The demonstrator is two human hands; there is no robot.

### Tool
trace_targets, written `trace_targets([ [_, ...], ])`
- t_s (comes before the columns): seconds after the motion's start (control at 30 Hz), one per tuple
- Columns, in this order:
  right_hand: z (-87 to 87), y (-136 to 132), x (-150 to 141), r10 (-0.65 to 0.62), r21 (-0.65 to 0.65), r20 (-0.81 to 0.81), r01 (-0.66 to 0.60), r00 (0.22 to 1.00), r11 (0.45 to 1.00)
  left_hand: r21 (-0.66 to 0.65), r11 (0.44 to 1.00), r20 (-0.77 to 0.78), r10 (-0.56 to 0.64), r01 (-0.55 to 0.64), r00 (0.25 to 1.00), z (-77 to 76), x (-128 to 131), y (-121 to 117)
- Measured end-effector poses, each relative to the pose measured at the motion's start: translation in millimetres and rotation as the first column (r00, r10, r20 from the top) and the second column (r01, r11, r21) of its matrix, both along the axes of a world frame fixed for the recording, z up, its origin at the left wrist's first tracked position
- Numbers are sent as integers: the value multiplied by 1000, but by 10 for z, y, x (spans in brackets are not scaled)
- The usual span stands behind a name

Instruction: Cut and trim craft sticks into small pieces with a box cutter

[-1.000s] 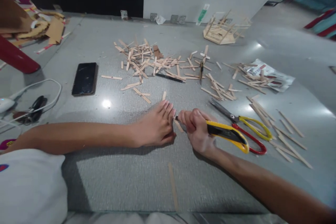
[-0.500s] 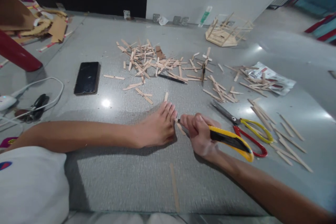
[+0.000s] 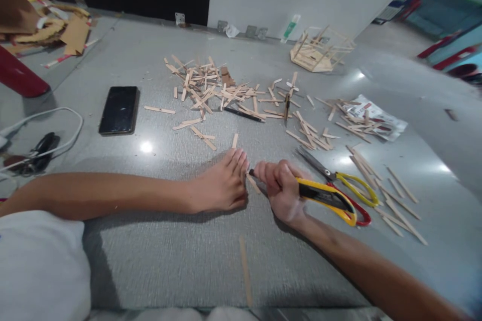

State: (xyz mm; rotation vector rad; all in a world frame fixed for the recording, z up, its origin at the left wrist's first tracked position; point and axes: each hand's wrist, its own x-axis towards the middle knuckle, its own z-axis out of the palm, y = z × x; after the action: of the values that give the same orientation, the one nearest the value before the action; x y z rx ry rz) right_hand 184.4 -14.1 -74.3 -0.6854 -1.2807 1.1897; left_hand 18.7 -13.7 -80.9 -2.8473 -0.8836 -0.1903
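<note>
My left hand (image 3: 222,180) lies low on the grey table, fingers bent and pressing a thin wooden stick (image 3: 253,183) against the surface. Most of that stick is hidden under the fingers; a short end sticks out on the right. In my right hand (image 3: 281,188) is a yellow and black utility knife (image 3: 327,198), gripped near its front. Its dark tip meets the stick close to my left fingertips. Just above my left hand another stick (image 3: 235,140) shows, and a longer flat one (image 3: 245,271) lies nearer the table's front edge.
Scissors (image 3: 335,175) with yellow and red handles lie right of my right hand. Loose sticks (image 3: 203,83) pile up ahead, beside a black pen (image 3: 244,114). A phone (image 3: 119,110) lies left; a wooden stick frame (image 3: 320,52) stands at the back right, near a plastic packet (image 3: 387,118).
The whole view has shifted slightly, so things appear a little farther left. Both hands keep nearly the same pose, with the knife tip still at the stick.
</note>
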Motion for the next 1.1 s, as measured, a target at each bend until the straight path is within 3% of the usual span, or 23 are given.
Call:
trace_targets([
  [0.6,11,12,-5,-6,-14,8,6,1000,1000,5,1000,93,23,-23,995,-71,-51,-25],
  [0.9,13,17,0,9,-9,-16,-9,1000,1000,-67,998,78,26,-21,997,-53,-67,8],
  [1.1,-33,24,33,-33,-25,11,33,999,999,49,998,110,45,-50,993,-22,-68,-31],
])
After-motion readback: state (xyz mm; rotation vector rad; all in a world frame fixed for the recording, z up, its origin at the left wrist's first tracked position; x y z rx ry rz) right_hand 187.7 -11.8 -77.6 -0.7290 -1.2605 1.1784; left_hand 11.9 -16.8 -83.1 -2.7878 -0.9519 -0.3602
